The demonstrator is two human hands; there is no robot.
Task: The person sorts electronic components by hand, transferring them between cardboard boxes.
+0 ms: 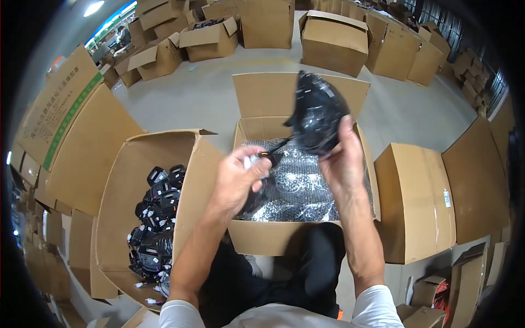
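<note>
So, quick notes on this one.

Right hand: my right hand (343,158) is wrapped round the lower edge of a black plastic part (315,112), rounded like a lamp housing, held up over the open box (249,131) in front of me.

Left hand: my left hand (240,175) is pinched shut on the small connector end (266,156) of a thin black cable (279,146) running from the part; it looks like there is also dark plastic bagging under my palm, but the view is too blurred to be sure.

Part location: in the air, above the box's far half, clear of the silvery bubble wrap (306,186) lining the box.

Handling: I judge it light, since one hand carries it; stiff shell, glossy so a bit slippery, likely brittle at tabs and edges.

Where to hold: by the body rim, as my right hand does; not by the cable, which is thin and would strain at the joint.

Left box: a second carton (117,191) at my left holds a heap of similar black parts (156,218) with white plugs.

Surroundings: more brown cartons (333,41) stand across the grey floor (208,93).
</note>
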